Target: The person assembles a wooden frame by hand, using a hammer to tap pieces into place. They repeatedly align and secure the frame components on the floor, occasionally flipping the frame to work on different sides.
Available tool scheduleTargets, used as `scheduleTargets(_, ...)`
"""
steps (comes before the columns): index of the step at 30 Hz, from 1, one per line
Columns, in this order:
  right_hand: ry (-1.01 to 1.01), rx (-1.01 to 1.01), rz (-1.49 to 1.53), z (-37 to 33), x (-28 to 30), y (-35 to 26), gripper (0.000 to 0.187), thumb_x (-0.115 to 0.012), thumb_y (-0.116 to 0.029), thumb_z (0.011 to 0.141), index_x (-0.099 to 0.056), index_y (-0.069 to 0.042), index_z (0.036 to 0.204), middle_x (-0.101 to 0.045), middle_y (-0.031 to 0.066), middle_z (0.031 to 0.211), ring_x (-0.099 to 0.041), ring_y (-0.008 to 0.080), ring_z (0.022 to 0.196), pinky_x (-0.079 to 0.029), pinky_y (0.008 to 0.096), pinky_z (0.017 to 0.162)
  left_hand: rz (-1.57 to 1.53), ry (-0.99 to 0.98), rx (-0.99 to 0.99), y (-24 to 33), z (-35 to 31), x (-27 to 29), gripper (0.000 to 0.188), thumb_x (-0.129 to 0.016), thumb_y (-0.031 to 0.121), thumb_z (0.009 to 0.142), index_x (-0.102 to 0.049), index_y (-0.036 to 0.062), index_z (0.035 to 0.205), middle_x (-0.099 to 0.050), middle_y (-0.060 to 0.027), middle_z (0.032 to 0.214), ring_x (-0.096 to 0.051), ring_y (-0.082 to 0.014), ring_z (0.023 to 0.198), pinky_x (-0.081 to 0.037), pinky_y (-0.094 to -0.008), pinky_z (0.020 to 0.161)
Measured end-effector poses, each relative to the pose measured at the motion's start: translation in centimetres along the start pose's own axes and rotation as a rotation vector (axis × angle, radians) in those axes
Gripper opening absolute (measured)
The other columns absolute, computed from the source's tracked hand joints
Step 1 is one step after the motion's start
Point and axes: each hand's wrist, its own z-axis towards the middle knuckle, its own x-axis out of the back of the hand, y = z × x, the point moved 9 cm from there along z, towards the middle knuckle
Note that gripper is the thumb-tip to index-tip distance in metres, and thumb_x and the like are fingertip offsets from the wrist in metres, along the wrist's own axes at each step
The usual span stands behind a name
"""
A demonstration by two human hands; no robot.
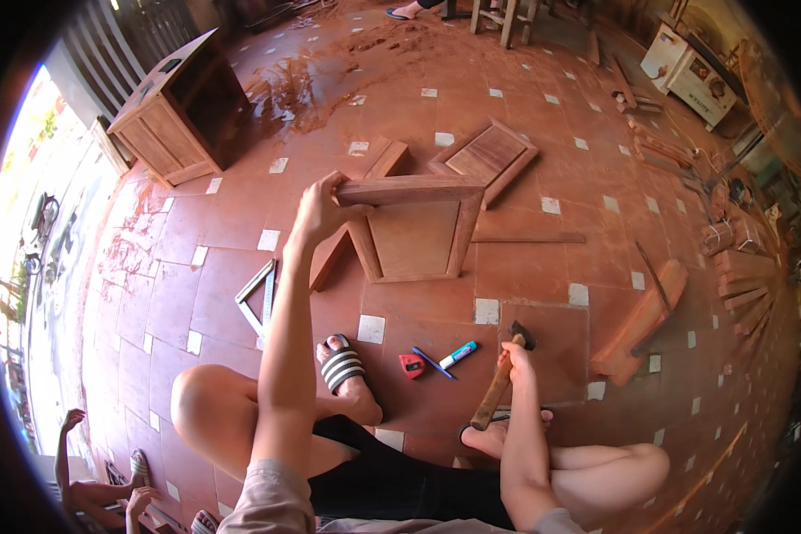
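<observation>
My left hand [322, 212] grips the upper left corner of a framed wooden panel [414, 236], which stands on edge on the tiled floor. Its fingers wrap over the top rail. In my right hand [518, 358] is a hammer [492, 396], held with the dark head up and the wooden handle slanting down to the left. A gap of floor separates the hammer from the panel. Between my feet and the panel lie a red tape measure [412, 365], a blue pen [435, 364] and a white and teal tube [458, 354].
Another framed panel [484, 160] lies behind, near a wooden strip [529, 238]. A metal set square [260, 298] is left of my forearm. A thick timber piece [643, 322] lies right; a wooden cabinet [176, 116] stands far left. Another person's hand [142, 501] shows lower left.
</observation>
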Motion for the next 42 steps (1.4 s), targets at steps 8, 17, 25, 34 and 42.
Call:
scheduleTargets(8, 0.073, -0.043, 0.036, -0.7, 0.7, 1.9, 0.02, -0.074, -0.017, 0.092, -0.057, -0.011, 0.083, -0.056, 0.0032, 0.07, -0.059, 0.0206, 0.06, -0.052, 0.0387, 0.055, -0.793, 0.005, 0.161, -8.6, -5.7, -9.8, 0.047, -0.088, 0.015, 0.086, -0.067, -0.0016, 0.124, -0.075, -0.0071, 0.115, -0.069, -0.0149, 0.103, -0.056, -0.0339, 0.093)
scheduleTargets(17, 0.074, -0.025, -0.008, -0.1, 1.3, 2.3, 0.019, -0.075, -0.018, 0.091, -0.058, -0.012, 0.084, -0.055, 0.0026, 0.069, -0.059, 0.0203, 0.059, -0.051, 0.0399, 0.054, -0.787, 0.101, 0.125, -10.4, -7.1, -11.7, 0.046, -0.096, 0.027, 0.078, -0.077, -0.0028, 0.106, -0.078, -0.0041, 0.095, -0.069, -0.0088, 0.086, -0.059, -0.0297, 0.078)
scheduleTargets(25, 0.094, -0.077, 0.037, 0.3, 0.9, 3.5, 0.021, -0.072, -0.021, 0.093, -0.055, -0.013, 0.083, -0.055, 0.003, 0.071, -0.057, 0.0202, 0.06, -0.052, 0.0396, 0.059, -0.471, 0.247, 0.193, -3.1, -5.0, -9.7, 0.047, -0.094, 0.033, 0.076, -0.079, -0.004, 0.101, -0.078, -0.0098, 0.079, -0.071, -0.0109, 0.072, -0.058, -0.031, 0.067)
scheduleTargets(34, 0.049, -0.049, 0.138, 0.5, -0.1, 3.2, 0.021, -0.072, -0.019, 0.093, -0.055, -0.011, 0.083, -0.056, 0.0039, 0.072, -0.058, 0.022, 0.062, -0.053, 0.0418, 0.059, -0.75, 0.499, 0.335, -2.6, -4.8, -5.7, 0.036, -0.091, 0.029, 0.084, -0.076, -0.0039, 0.086, -0.073, -0.0047, 0.078, -0.063, -0.0102, 0.067, -0.056, -0.0308, 0.064)
scheduleTargets(42, 0.144, -0.061, 0.156, -0.9, 0.0, 3.2, 0.016, -0.073, -0.013, 0.091, -0.058, -0.008, 0.088, -0.056, 0.0061, 0.073, -0.059, 0.0244, 0.06, -0.053, 0.0441, 0.058, -1.522, 0.446, 0.483, -4.2, -5.2, -6.0, 0.078, -0.072, 0.058, 0.095, -0.053, 0.0039, 0.147, -0.06, -0.0127, 0.144, -0.056, -0.0305, 0.132, -0.044, -0.0479, 0.115)
